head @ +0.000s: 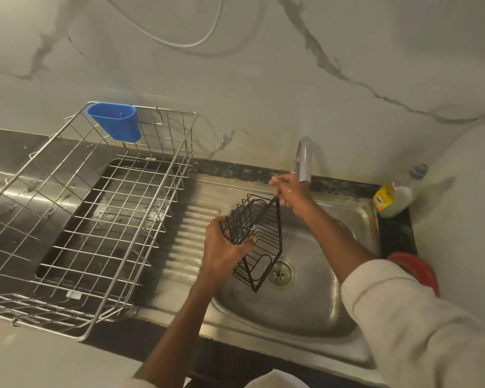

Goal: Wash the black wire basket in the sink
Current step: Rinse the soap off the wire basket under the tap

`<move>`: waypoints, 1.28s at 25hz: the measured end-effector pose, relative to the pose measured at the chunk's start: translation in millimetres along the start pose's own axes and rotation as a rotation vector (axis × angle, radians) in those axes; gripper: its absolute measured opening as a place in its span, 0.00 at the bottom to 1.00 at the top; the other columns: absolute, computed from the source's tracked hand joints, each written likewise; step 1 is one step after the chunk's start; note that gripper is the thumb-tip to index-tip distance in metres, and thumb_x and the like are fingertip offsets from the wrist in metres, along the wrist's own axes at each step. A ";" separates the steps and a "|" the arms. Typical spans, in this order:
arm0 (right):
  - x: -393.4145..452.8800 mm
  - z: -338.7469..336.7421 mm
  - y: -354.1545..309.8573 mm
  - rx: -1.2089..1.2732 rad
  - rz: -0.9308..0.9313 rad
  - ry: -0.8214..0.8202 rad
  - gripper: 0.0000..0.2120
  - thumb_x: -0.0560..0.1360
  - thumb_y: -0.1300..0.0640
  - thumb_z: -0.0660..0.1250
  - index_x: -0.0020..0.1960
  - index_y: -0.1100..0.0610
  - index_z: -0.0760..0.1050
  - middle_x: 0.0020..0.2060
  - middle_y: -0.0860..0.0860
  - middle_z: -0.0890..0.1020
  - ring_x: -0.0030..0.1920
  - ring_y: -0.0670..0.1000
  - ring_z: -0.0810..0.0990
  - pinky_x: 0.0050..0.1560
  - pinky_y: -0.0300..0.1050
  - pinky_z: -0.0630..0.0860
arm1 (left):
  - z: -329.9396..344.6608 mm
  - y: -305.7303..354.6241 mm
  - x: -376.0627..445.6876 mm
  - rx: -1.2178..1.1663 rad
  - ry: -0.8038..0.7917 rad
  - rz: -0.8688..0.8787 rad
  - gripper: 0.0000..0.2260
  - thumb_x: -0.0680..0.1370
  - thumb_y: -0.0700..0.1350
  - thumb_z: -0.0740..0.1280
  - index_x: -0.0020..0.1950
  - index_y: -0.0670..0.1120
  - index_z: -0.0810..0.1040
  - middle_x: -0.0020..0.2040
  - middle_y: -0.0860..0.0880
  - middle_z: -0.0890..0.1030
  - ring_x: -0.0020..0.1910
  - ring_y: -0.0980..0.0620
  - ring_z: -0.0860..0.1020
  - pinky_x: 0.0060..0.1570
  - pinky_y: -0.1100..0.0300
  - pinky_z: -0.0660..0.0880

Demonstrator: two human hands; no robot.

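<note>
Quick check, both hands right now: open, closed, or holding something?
Left hand: closed, gripping the black wire basket at its side.
Right hand: closed, pinching the basket's top corner under the tap.

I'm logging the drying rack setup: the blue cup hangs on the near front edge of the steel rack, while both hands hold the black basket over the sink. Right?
Not quite. The head view shows the blue cup hanging on the steel rack's far back edge, by the wall. The rest stands: left hand and right hand hold the black basket over the sink.
</note>
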State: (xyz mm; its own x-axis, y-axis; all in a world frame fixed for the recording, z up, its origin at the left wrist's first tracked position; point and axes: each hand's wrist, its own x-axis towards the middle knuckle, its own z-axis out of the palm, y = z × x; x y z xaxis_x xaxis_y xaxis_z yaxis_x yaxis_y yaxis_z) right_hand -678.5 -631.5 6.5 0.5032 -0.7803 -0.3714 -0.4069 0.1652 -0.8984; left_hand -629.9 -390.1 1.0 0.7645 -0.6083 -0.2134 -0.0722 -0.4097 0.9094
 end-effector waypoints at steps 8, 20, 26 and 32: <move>-10.4 -33.1 -1.3 -0.326 -0.056 -0.348 0.24 0.77 0.30 0.62 0.62 0.45 0.78 0.63 0.47 0.79 0.63 0.53 0.78 0.62 0.52 0.74 | 6.2 13.4 22.3 -0.027 -0.124 0.081 0.25 0.73 0.37 0.80 0.58 0.60 0.74 0.56 0.59 0.81 0.53 0.70 0.82 0.51 0.70 0.79; -89.5 -122.1 60.7 0.165 0.221 -0.149 0.27 0.72 0.31 0.70 0.64 0.47 0.80 0.60 0.54 0.84 0.61 0.59 0.82 0.57 0.67 0.80 | 91.7 44.9 99.2 -0.286 -0.521 0.106 0.21 0.80 0.27 0.66 0.70 0.44 0.82 0.65 0.46 0.86 0.66 0.40 0.83 0.63 0.43 0.83; -96.6 -116.3 53.2 0.217 0.293 0.077 0.16 0.72 0.48 0.74 0.57 0.54 0.81 0.56 0.57 0.83 0.55 0.60 0.82 0.51 0.63 0.81 | 79.3 62.0 132.2 -0.251 -0.916 -0.011 0.31 0.73 0.41 0.72 0.77 0.47 0.75 0.73 0.45 0.79 0.69 0.42 0.80 0.72 0.41 0.76; -106.6 -98.6 76.7 0.257 0.333 0.221 0.30 0.55 0.40 0.79 0.56 0.45 0.81 0.54 0.52 0.85 0.57 0.59 0.82 0.56 0.68 0.79 | 105.3 74.0 159.9 -0.530 -0.524 -0.335 0.17 0.86 0.46 0.61 0.75 0.45 0.74 0.76 0.42 0.75 0.73 0.43 0.74 0.70 0.47 0.70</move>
State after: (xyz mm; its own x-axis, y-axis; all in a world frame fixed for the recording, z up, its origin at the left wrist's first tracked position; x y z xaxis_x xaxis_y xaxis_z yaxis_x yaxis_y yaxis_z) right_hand -838.5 -595.1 0.3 0.1915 -0.7648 -0.6151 -0.3030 0.5500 -0.7782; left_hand -580.4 -589.2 -3.4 0.2832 -0.8036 -0.5235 0.5202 -0.3299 0.7878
